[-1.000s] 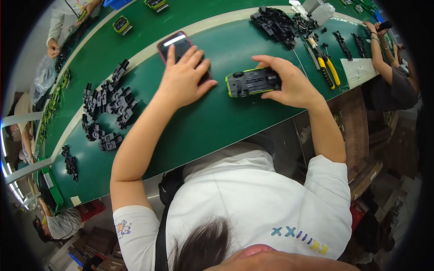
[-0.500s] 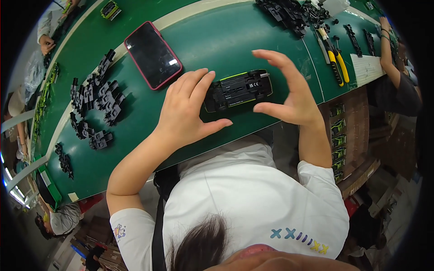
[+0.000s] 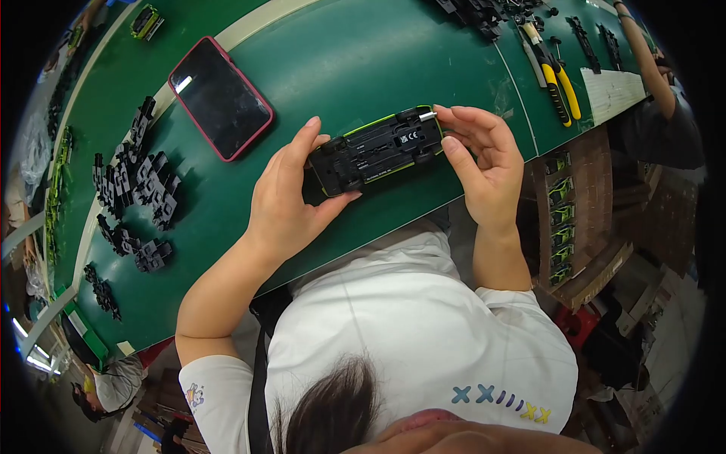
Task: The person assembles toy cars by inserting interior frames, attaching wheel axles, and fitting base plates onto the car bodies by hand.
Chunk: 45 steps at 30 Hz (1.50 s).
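Note:
I hold a toy car (image 3: 376, 151) upside down over the green table (image 3: 333, 60), its black underside up and its lime-green body showing at the rim. My left hand (image 3: 291, 200) cups one end of it from below and behind. My right hand (image 3: 480, 155) pinches the other end, with its fingertips at a small silver axle tip sticking out there.
A phone in a red case (image 3: 219, 98) lies screen up at the left. Several black plastic parts (image 3: 136, 181) are heaped further left. A yellow-handled tool (image 3: 560, 87) and more black parts (image 3: 484, 11) lie at the top right. Another person's arm (image 3: 643, 53) rests at the right edge.
The car has been turned from its side to fully upside down and lifted nearer to me. Both hands have closed in on its ends; the phone now lies untouched.

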Available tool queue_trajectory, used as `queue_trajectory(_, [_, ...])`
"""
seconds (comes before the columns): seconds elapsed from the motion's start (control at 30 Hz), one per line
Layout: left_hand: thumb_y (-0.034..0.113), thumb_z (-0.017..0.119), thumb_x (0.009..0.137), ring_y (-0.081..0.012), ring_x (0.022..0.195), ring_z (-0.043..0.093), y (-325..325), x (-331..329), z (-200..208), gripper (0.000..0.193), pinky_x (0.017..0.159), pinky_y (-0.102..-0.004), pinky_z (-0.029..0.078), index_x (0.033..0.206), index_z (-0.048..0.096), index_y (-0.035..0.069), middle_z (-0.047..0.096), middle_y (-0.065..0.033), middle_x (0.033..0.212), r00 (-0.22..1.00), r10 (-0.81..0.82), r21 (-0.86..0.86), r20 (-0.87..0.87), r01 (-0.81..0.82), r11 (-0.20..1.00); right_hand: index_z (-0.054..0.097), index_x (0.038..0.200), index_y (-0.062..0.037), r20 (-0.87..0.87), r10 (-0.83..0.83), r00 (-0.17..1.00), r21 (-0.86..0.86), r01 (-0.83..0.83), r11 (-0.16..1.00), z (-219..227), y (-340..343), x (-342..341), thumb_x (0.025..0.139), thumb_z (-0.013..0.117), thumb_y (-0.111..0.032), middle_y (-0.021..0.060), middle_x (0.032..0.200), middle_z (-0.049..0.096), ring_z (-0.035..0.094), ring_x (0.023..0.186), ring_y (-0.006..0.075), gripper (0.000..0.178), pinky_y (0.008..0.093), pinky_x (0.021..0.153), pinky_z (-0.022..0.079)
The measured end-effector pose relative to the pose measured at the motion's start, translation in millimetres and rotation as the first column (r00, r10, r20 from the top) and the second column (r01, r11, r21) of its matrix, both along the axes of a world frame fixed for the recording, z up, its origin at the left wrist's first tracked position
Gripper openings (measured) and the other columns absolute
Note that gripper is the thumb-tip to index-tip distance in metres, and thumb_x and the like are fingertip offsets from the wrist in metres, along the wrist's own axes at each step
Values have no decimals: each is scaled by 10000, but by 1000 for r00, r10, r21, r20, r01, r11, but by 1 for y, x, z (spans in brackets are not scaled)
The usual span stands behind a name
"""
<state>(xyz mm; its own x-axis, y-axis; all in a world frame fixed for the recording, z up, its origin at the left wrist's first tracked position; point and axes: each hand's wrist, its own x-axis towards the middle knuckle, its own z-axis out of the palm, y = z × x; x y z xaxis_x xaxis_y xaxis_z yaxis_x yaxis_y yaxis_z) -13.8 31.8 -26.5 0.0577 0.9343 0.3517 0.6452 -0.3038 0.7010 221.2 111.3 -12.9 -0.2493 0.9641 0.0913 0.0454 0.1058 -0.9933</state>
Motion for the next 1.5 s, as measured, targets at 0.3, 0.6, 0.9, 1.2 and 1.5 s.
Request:
queue_trajectory(0.3, [40, 878, 611, -228, 911, 656, 1, -2, 1, 976, 768, -312, 539, 1420, 333, 10, 650, -159, 1114, 1000, -10, 7, -29, 10, 1000, 600, 1084, 37, 95, -48, 994, 193, 29, 981, -3, 2, -6, 834, 661, 39, 145, 1079, 690, 665, 992, 186, 257, 283, 879, 512])
queue_trajectory(0.6, [102, 894, 576, -267, 930, 640, -1, 1, -1, 980, 751, -325, 549, 1404, 377, 26, 645, -133, 1073, 1000, 12, -10, -16, -12, 1000, 608, 1052, 36, 7, -78, 997, 109, 77, 991, 0, 0, -8, 817, 678, 57, 140, 1078, 689, 662, 990, 185, 246, 271, 865, 520])
queue_trajectory(0.9, [103, 898, 569, -271, 914, 643, 0, 0, 1, 993, 751, -327, 550, 1406, 370, 23, 654, -132, 1039, 1000, 14, -19, 11, -14, 1000, 608, 1025, 25, -43, -111, 993, 114, 116, 987, 1, 6, -15, 788, 724, 54, 117, 990, 691, 655, 867, 141, 265, 248, 811, 529])
queue_trajectory(1.2, [114, 901, 546, -315, 898, 636, 0, 0, 3, 1020, 761, -368, 533, 1410, 368, 23, 649, -157, 1022, 999, 4, -20, 41, -3, 1000, 595, 1041, 23, -228, -124, 966, -84, 107, 991, 9, 15, -21, 745, 754, 88, 103, 913, 675, 656, 822, 138, 342, 235, 769, 546])
queue_trajectory(1.5, [116, 909, 564, -254, 935, 669, 0, -4, -1, 1046, 821, -336, 545, 1431, 331, 21, 670, -152, 1071, 1000, -6, -6, 16, 6, 1000, 592, 1046, 30, -283, -129, 950, -82, 110, 991, 10, 19, -27, 742, 752, 97, 110, 892, 674, 662, 803, 146, 350, 241, 766, 551])
